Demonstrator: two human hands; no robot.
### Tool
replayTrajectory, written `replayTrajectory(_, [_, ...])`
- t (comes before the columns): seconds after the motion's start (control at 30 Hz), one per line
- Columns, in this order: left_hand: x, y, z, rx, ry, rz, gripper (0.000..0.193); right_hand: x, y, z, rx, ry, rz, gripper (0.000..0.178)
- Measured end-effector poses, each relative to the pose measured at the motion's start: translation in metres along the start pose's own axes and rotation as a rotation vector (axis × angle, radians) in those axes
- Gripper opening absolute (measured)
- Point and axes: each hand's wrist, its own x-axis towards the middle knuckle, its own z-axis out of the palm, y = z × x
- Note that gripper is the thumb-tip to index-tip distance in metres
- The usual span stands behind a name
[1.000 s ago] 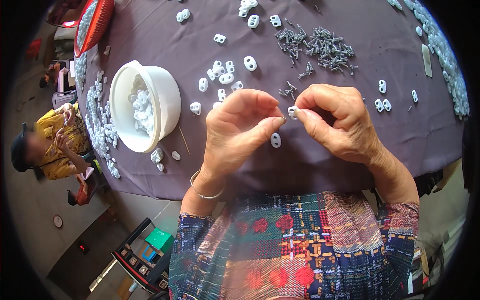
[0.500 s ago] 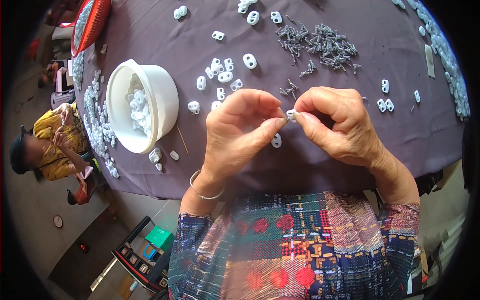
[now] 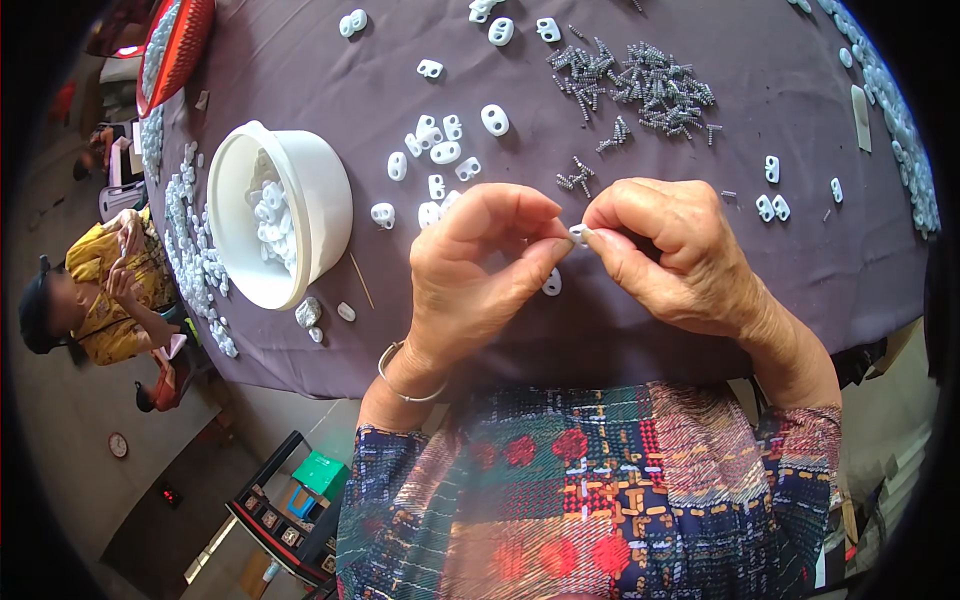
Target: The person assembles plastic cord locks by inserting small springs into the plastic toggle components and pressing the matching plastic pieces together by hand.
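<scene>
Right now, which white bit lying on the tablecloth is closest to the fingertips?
The lone white bit just below the thumb of the left hand, which partly hides it; all the others lie farther from the fingertips.

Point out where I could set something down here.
Bare cloth lies right of the red basket, beyond the white tub, and between the spring pile and the pale strip. It's crowded with pale pieces left of the tub.

round wall clock (image 3: 118,444) | green box (image 3: 320,474) | co-worker (image 3: 112,290) in patterned yellow shirt (image 3: 92,252), dark cap (image 3: 38,308)
</scene>
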Motion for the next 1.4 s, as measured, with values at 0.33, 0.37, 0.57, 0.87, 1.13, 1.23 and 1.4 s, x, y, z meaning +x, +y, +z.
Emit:
replayTrajectory(0.33, [0.000,-0.005,0.001,0.118,0.015,0.127,0.024,-0.001,-0.001,0.003,-0.017,0.005,-0.006,0.005])
replayTrajectory(0.37, [0.000,-0.006,0.000,0.111,0.029,0.157,0.022,-0.001,-0.002,0.004,-0.016,0.002,0.001,0.005])
replayTrajectory(0.57, [0.000,-0.004,-0.001,0.127,0.010,0.131,0.020,-0.001,-0.002,0.007,-0.012,0.001,0.035,0.003])
replayTrajectory(0.87, [-0.001,-0.004,0.001,0.006,0.016,0.021,0.017,-0.001,-0.003,0.006,0.044,0.002,0.078,0.003])
replayTrajectory(1.13, [0.000,-0.004,-0.002,-0.026,0.005,0.030,0.018,0.000,-0.009,0.002,0.064,-0.042,0.192,0.006])
replayTrajectory(1.23, [-0.001,-0.004,-0.001,-0.028,-0.005,0.052,0.019,-0.001,-0.008,0.002,0.052,-0.017,0.127,0.006])
replayTrajectory(1.4, [-0.001,0.004,-0.003,-0.191,0.020,-0.027,0.022,0.001,-0.012,-0.001,0.253,-0.024,0.392,0.010])
